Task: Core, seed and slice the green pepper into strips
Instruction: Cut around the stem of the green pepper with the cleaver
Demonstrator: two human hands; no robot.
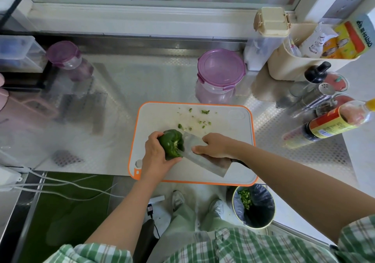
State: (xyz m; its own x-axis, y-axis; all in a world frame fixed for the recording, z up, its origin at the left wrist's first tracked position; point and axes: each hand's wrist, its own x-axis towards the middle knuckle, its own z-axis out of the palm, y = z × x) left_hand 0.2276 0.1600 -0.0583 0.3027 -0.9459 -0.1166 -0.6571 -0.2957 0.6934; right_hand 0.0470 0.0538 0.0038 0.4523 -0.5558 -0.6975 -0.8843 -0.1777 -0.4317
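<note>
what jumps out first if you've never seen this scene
The pepper at the near left of the orange-rimmed board, gripped by the left hand while the right hand holds a cleaver against its stem end. Next, the purple-lidded jar behind the board.

Steel counter (142, 80). Orange-rimmed cutting board (233, 141) at front edge; purple-lidded tub (221, 68) behind it, purple-lidded jar (63, 53) back left. Sauce bottle (328, 125) at right edge.

Glossy green pepper (171, 143), shiny metal cleaver (205, 157), matt plastic cutting board (233, 133).
</note>
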